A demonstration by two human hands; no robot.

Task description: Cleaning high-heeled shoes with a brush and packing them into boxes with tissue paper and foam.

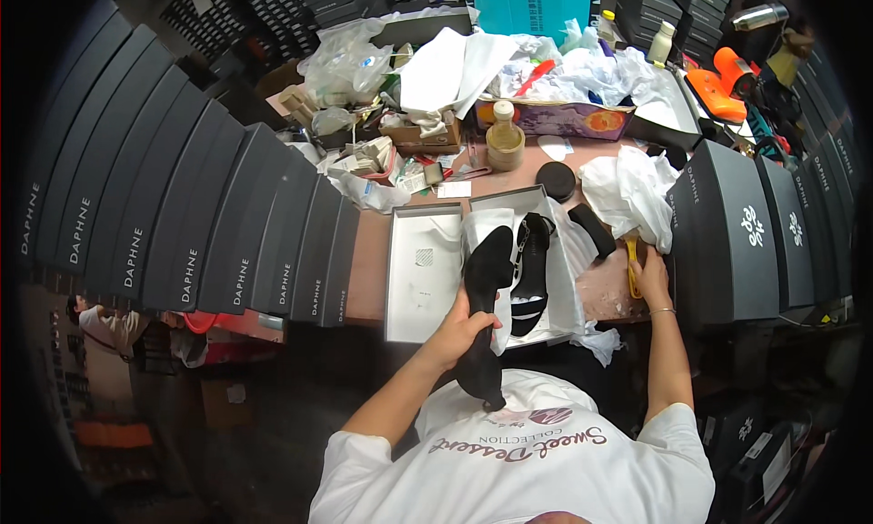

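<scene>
My left hand (462, 331) grips a black high-heeled shoe (492, 258) by its middle. The shoe's toe points away from me and its other end reaches down to my shirt. Behind it, an open shoe box (506, 202) lined with white paper holds a second black shoe (532, 269) with an ankle strap. To its left lies a white-lined box lid (424, 292). On the right side of the table, my right hand (649, 277) is closed around a yellow handle (632, 262); the tool's far end is hard to make out beside white crumpled paper (627, 189).
Dark shoe boxes stand stacked at left (214, 215) and right (727, 228). A black block (592, 231) and a round black tin (556, 180) lie beyond the box. Farther back are a bottle of tan liquid (505, 142), a paper-filled carton (555, 119) and an orange tool (718, 92).
</scene>
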